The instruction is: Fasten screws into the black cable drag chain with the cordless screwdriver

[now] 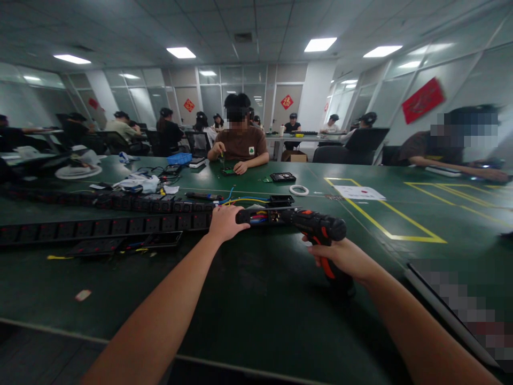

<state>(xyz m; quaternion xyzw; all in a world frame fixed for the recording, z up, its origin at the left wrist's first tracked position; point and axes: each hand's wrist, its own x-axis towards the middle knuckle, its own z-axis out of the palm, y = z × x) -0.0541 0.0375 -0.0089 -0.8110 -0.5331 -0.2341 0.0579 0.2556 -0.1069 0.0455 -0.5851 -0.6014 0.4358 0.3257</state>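
Observation:
A long black power strip (116, 227) with a row of sockets lies across the table. Its right end is open and shows red, blue and yellow wires (259, 216) inside. My left hand (227, 223) is closed around the strip just left of that opening. In my right hand (340, 256) is a black and orange cordless drill (320, 227), gripped by its handle. The drill points left, its front end at the strip's open end; whether the bit touches a screw I cannot make out. Blue and yellow cables (250, 200) run behind the strip.
A second socket strip (132, 202) lies behind the first. Loose black panels (98, 247) rest in front, at left. Beyond are a white ring (298, 190), a paper sheet (359, 192) and yellow tape outlines. A person (242, 144) works across the green table (256, 321); another sits at right.

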